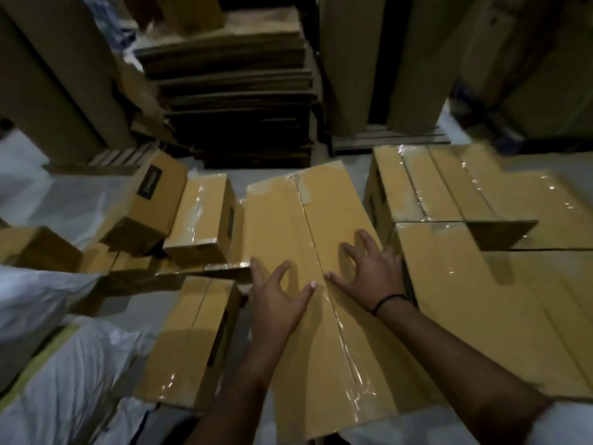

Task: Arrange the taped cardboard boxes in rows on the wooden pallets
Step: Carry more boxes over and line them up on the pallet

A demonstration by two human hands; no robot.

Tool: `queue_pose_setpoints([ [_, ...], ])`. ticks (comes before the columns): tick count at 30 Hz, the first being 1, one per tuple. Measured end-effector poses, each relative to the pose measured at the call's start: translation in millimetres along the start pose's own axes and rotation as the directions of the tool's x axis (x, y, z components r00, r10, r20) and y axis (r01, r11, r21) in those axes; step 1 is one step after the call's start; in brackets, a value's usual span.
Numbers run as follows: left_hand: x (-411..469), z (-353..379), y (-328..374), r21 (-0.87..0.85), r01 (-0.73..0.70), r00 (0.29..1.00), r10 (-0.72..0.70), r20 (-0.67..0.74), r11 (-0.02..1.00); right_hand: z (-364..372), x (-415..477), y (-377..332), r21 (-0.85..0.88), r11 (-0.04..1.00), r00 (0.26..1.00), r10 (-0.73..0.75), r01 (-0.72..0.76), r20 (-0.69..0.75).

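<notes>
Two open palms, left hand [276,303] and right hand [372,271], fingers spread, pressing flat on long taped box [288,213], gripping nothing; long axis pointing straight ahead, finished row [481,284] just beside at right.

left hand [276,303]: palm down, fingers straight and spread wide, thumb stretched out toward the other hand.
right hand [373,273]: palm down, fingers splayed and slightly arched, thumb pointing toward the left hand.
thumb tips: near each other, not touching.
left forearm [244,387]: bare, comes in from the bottom edge, runs straight forward.
right forearm [449,351]: bare, comes in from the lower right, angles inward to the wrist.
right wrist: thin dark band [386,301] around it.
</notes>
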State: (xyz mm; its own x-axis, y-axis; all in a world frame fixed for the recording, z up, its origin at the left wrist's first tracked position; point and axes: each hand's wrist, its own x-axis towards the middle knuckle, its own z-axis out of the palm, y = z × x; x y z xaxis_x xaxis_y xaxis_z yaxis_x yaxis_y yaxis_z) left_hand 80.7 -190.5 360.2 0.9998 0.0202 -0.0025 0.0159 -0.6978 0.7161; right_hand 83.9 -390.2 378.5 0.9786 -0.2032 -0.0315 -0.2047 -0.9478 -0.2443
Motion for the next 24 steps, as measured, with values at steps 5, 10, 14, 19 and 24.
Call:
queue_pose_setpoints([
  [5, -64, -1, 56, 0.113, -0.08, 0.996, 0.076, 0.037, 0.99, -59, -58, 38, -0.014, 1.0, 0.999, 0.002, -0.003, -0.037],
  [10, -111, 17, 104, 0.172, -0.088, 0.994, 0.074, 0.087, 0.981, -85, -108, 87, -0.03, 0.999, 1.0, 0.015, -0.015, -0.01],
  [14, -145, 52, 144, 0.234, -0.147, 0.984, 0.117, 0.138, 0.961, -91, -141, 148, -0.029, 1.0, 1.0, 0.007, -0.007, 0.002],
  [19, -183, 122, 208, 0.263, -0.212, 0.965, 0.16, 0.207, 0.941, -107, -166, 251, -0.013, 0.999, 0.999, 0.04, -0.04, -0.001],
  [24, -215, 206, 293, 0.274, -0.266, 0.952, 0.207, 0.226, 0.924, -140, -189, 371, -0.012, 0.999, 0.999, 0.048, -0.049, -0.022],
])
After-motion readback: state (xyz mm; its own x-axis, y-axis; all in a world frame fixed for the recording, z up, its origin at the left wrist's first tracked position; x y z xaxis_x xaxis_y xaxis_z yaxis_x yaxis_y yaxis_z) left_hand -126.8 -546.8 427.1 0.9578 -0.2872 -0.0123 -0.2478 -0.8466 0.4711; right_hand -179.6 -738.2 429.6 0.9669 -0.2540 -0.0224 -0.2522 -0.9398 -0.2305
